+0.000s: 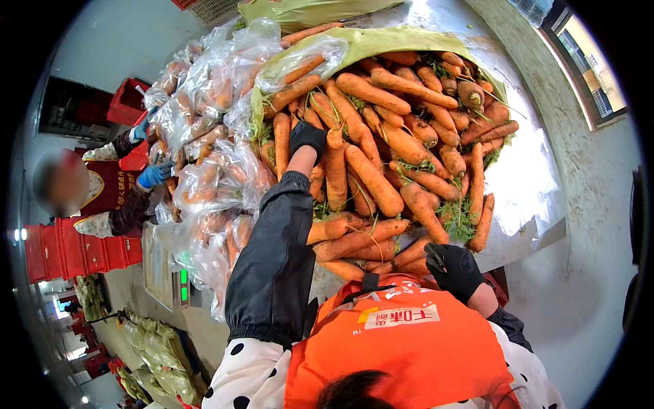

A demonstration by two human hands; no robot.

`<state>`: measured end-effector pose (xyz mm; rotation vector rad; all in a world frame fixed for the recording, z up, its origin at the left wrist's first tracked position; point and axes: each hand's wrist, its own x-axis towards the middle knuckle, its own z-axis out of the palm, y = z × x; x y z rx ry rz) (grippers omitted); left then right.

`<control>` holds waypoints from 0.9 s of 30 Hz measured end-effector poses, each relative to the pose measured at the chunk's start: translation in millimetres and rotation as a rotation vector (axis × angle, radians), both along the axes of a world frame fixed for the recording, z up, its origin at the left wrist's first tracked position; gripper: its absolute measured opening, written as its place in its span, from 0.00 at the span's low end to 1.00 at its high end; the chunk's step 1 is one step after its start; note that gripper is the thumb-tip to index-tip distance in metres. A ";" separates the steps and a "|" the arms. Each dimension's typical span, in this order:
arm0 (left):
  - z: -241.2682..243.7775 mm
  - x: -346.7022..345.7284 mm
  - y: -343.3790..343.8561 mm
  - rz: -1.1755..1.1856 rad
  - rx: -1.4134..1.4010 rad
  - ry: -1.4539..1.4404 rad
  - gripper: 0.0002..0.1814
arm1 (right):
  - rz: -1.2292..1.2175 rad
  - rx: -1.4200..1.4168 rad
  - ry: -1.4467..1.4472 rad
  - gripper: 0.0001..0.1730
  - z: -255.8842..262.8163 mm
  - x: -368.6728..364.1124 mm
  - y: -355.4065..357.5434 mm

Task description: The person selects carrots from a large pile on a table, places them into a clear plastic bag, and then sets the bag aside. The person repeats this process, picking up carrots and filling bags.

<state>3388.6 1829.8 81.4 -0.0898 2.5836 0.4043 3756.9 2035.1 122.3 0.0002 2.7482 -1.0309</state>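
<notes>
My left hand (308, 138), in a black glove, reaches into the left part of a large heap of carrots (375, 179). Its fingers point down among the carrots and are partly hidden, so I cannot tell whether they grip one. Closer to my body, my right hand (456, 270), also black-gloved, is beside the near carrots at the table edge. Something dark and narrow shows at its fingertips, too unclear to name. The carrots spill from a yellow-green woven sack (409, 37). Some carry soil and green leaf tufts (456, 220).
Clear plastic bags of carrots (214, 174) are piled on the left. Past them stands a person with blue gloves (155, 175) touching the pile. A scale (162, 266) with a green display, red crates (84, 250) and filled sacks (158, 353) lie lower left. A wall with a window (587, 66) rises on the right.
</notes>
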 end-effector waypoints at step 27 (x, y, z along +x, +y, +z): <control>35.9 144.6 -70.4 0.486 2.040 -0.591 0.16 | -0.082 -0.471 0.044 0.38 47.8 -142.6 -67.2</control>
